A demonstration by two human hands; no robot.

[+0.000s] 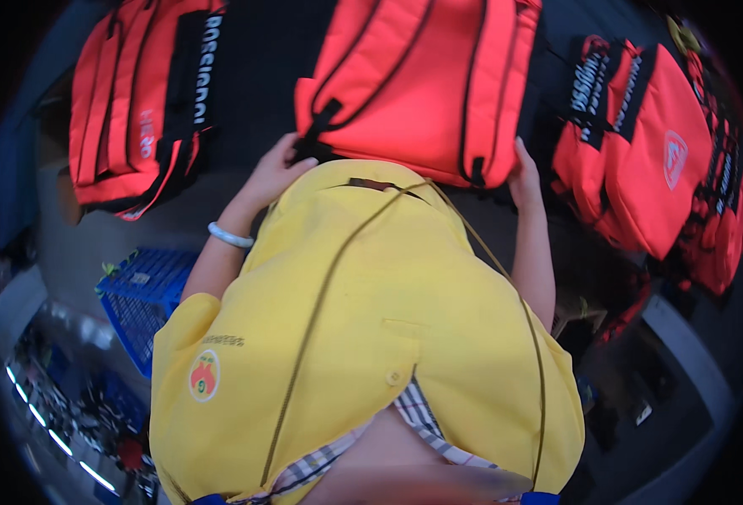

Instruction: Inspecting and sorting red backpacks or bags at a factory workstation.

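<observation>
A bright red backpack [422, 126] with black-edged shoulder straps lies in front of me on a dark tabletop, its strap side up. At its near left corner, my left hand [284, 175] is closed around the edge beside a black strap end. My right hand [523, 175] holds the near right side, with the thumb along the edge and the other fingers mostly hidden. The far end of the backpack runs out of view.
Another red backpack [127, 109] lies to the left. Several more stand at the right, the nearest red backpack [641, 160] overlapping those behind. A blue plastic crate [140, 295] is below the table's edge, by my left forearm.
</observation>
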